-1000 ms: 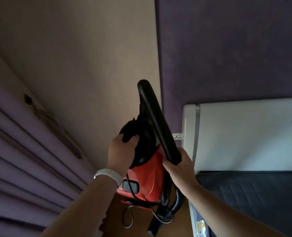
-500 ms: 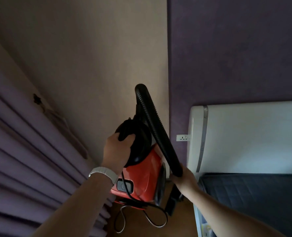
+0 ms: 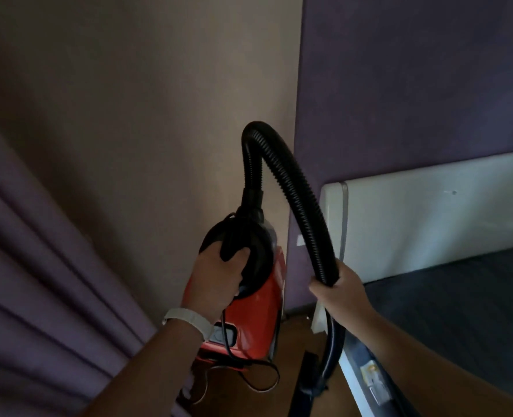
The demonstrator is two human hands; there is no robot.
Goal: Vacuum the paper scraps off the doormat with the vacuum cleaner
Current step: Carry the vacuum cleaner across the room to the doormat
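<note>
Carrying looks like the step in hand: from the head view, the left hand (image 3: 216, 278) curls round the black handle (image 3: 229, 248) of the red vacuum cleaner (image 3: 258, 305), seemingly lifted, while the right hand (image 3: 339, 291) grips the ribbed hose (image 3: 297, 203) arching above it. Neither doormat nor paper scraps show, so the next move likely calls for taking the machine to them and plugging in the dangling cord (image 3: 249, 377). Brown wooden floor (image 3: 291, 344) lies below, between a purple curtain (image 3: 38, 266) and a bed (image 3: 459, 296) with a white headboard (image 3: 429, 212).
</note>
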